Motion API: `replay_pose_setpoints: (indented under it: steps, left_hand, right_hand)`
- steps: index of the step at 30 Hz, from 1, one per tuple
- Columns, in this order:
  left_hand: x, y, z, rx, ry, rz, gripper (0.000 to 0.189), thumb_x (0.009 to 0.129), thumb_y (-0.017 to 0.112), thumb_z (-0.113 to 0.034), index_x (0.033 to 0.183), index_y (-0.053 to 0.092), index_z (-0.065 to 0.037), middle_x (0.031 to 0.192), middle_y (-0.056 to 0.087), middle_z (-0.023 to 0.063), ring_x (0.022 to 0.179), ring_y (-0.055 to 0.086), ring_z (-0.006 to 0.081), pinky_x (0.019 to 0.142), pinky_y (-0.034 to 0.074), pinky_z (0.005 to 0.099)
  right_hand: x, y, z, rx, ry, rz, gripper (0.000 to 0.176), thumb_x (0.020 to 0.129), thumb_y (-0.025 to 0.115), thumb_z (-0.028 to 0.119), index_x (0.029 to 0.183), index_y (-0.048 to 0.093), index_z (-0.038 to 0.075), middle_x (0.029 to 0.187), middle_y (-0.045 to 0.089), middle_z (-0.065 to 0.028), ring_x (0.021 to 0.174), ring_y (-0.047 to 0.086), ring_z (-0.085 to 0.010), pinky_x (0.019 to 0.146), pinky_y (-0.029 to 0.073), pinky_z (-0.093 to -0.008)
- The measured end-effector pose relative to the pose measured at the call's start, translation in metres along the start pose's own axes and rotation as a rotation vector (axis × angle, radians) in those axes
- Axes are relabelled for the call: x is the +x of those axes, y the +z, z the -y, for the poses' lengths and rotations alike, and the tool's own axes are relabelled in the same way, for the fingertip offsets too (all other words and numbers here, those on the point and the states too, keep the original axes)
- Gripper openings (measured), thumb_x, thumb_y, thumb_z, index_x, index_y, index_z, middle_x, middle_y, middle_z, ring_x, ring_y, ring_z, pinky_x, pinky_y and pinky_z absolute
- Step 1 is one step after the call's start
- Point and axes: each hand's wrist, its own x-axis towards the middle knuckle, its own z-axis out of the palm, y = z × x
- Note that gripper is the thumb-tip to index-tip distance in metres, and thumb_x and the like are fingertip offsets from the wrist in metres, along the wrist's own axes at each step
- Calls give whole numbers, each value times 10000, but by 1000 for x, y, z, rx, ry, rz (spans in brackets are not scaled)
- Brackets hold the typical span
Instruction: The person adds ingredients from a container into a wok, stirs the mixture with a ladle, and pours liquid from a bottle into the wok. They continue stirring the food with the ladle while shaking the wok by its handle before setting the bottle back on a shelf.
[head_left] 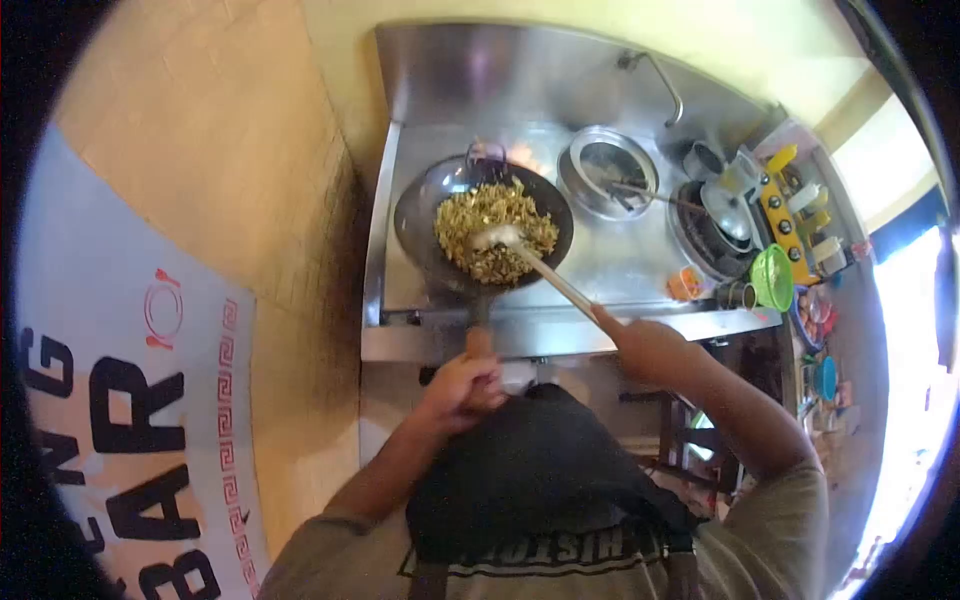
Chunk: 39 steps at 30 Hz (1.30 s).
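A dark wok [418, 222] sits on the left part of the steel stove, filled in the middle with chopped, brownish-green fried food [490, 212]. My left hand [466, 388] is closed on the wok's wooden handle [479, 342] at the near side. My right hand [645, 348] grips the long handle of a metal ladle [555, 277]. The ladle's head lies in the food near the wok's centre and looks blurred. Flames glow faintly behind the wok.
Right of the wok stands a metal pot [603, 168] with a utensil in it. Further right are a ladle on a dark burner, a cup of orange pieces [686, 284], a green basket [771, 278] and yellow-topped containers. A faucet [672, 95] rises behind; a banner [150, 330] hangs left.
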Motion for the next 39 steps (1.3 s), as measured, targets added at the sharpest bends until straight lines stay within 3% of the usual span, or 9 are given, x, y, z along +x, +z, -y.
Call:
replay_pose_setpoints:
  steps: [1,5,7,8,13,19,28,34,39]
  left_hand:
    - [2,-9,6,-10,-7,86,111,894,511,-141,886,502,-31,710,516,58,684,532,160,659,448,275]
    - [28,20,-31,142,126,74,201,913,488,-204,766,509,-69,560,437,2,487,459,124,457,381,248]
    - [27,-7,-16,246,25,71,223,907,502,-231,751,519,-72,555,448,9,497,466,127,466,379,238]
    - [39,8,-17,489,68,-179,192,891,524,-201,758,522,-63,587,480,16,538,493,125,510,407,241]
    - [93,-25,-55,38,103,-156,69,812,570,-63,797,507,-40,687,512,34,576,523,139,542,450,289]
    - [101,-51,-54,18,109,-88,127,827,571,-43,917,482,-36,743,524,51,613,550,146,570,478,313]
    - [103,-75,-47,32,110,-113,216,829,563,-29,1024,476,-58,756,505,47,623,522,159,531,452,305]
    - [108,-84,-47,119,109,-201,262,819,592,-43,1050,472,-69,764,518,49,623,540,160,511,446,308]
    - [114,-85,-42,129,134,-223,275,823,591,-53,1073,478,-67,759,522,38,606,533,147,497,445,290]
  right_hand:
    - [30,34,-11,-66,-61,-201,744,834,560,201,1462,169,127,797,632,-225,786,648,-361,676,508,-453]
    - [-7,-11,6,37,85,74,675,849,478,116,1458,189,141,1079,580,-300,935,610,-416,811,476,-479]
    - [21,18,-12,-19,15,-118,624,836,467,57,1424,266,120,928,611,-250,783,629,-384,689,498,-486]
    - [30,33,-16,-22,-13,-209,612,833,458,41,1416,291,128,887,616,-232,747,631,-375,657,501,-489]
    - [20,-28,-61,-265,52,-489,645,818,516,59,1405,339,261,890,590,-163,741,633,-319,614,516,-411]
    - [1,-47,-58,-397,152,-273,661,813,532,69,1413,329,259,930,600,-153,749,642,-302,626,525,-403]
    - [164,58,-59,443,-155,-758,574,818,444,73,1382,342,55,960,598,-317,860,577,-506,810,466,-517]
    - [238,16,-14,320,29,-376,668,832,470,78,1444,204,93,889,623,-279,773,631,-427,726,513,-478]
    - [149,14,-47,-183,19,-244,620,894,447,112,1453,181,80,815,619,-203,680,658,-315,567,537,-432]
